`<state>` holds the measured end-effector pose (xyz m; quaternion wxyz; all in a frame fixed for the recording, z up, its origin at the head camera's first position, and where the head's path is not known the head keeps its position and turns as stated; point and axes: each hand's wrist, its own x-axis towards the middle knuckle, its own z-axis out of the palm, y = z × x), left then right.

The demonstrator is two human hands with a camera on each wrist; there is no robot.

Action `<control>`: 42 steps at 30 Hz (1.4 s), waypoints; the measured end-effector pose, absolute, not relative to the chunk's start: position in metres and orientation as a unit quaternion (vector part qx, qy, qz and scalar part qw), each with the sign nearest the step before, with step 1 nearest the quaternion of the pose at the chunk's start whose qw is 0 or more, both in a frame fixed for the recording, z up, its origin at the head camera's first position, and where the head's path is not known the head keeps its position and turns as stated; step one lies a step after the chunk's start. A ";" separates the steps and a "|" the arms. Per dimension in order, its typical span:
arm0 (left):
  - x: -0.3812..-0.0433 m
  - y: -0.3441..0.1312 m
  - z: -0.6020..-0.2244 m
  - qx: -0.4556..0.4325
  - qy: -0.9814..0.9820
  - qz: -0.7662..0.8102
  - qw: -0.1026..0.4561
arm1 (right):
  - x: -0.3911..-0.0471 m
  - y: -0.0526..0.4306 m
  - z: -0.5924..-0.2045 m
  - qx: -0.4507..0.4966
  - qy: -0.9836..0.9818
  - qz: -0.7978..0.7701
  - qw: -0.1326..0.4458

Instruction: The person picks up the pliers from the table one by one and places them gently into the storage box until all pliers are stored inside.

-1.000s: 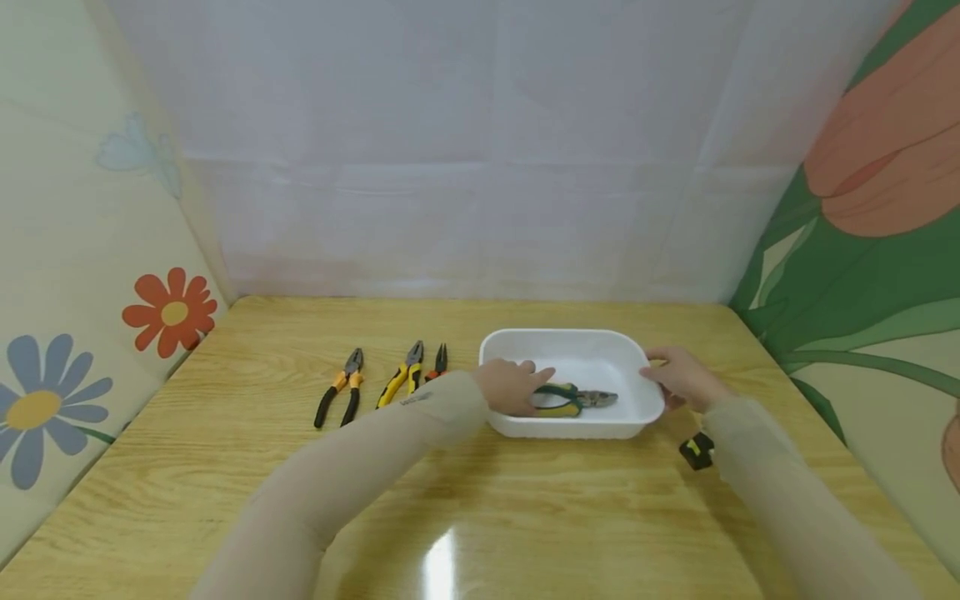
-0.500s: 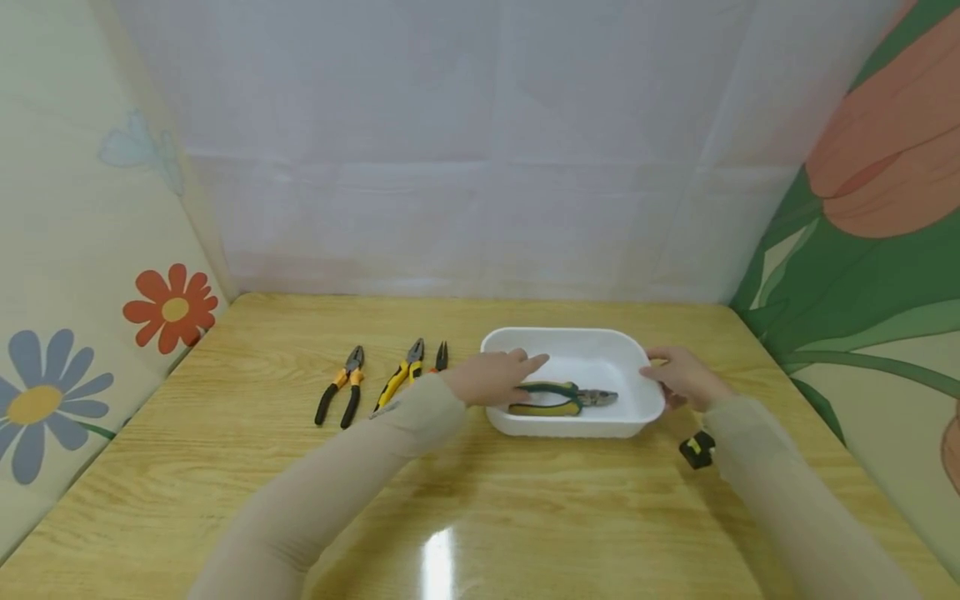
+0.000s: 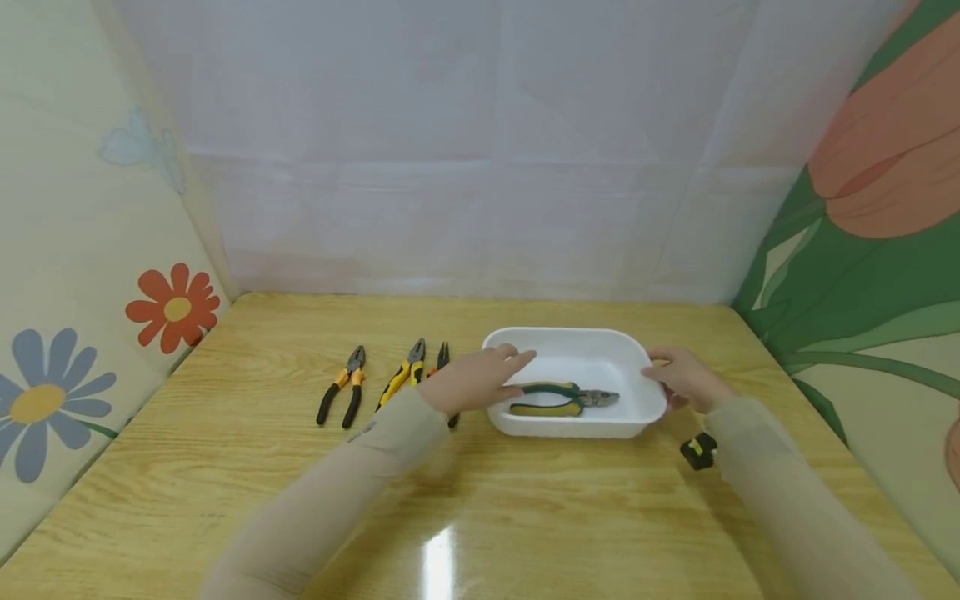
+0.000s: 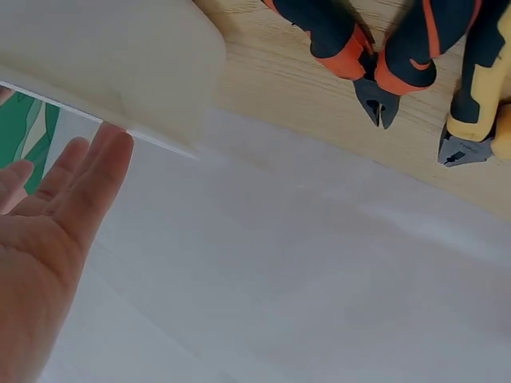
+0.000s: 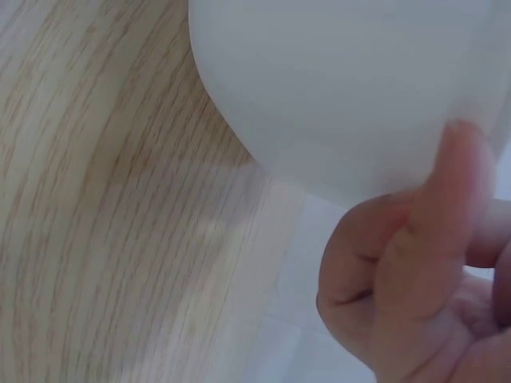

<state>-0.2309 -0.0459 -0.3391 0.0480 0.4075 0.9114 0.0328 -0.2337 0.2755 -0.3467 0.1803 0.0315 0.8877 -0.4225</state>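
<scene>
A white plastic basin [image 3: 585, 429] stands right of the table's middle. Inside lies a pair of pliers [image 3: 566, 400] with green and yellow handles. My left hand [image 3: 476, 379] hovers at the basin's left end, its fingers extended over the rim and nothing held. In the left wrist view, the fingertips [image 4: 116, 144] are by the basin's rim. At the opposite end my right hand [image 3: 686, 379] pinches the rim; the right wrist view shows the thumb [image 5: 463, 167] against the basin wall. Partly behind the left hand lie pliers with orange-red and black handles [image 4: 375, 60].
Left of the basin lie yellow-and-black pliers [image 3: 405, 371] and orange-and-black pliers [image 3: 345, 387]. A small black item with a yellow mark [image 3: 699, 450] sits beside the right sleeve, partly hidden by it. A pale cloth [image 3: 480, 167] hangs behind the wooden table [image 3: 525, 517].
My left hand has drawn back leftward from over the green-and-yellow pliers to the basin's left end, uncovering their handles. The right hand stays on the rim.
</scene>
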 end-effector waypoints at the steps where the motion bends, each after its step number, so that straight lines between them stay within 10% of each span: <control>1: -0.231 -0.048 -0.340 0.409 0.911 0.035 0.040 | -0.234 0.276 -0.347 0.031 0.888 -0.422 0.180; 42: -0.200 -0.128 -0.347 0.376 0.914 0.110 -0.100 | -0.231 0.275 -0.349 0.027 0.885 -0.435 0.163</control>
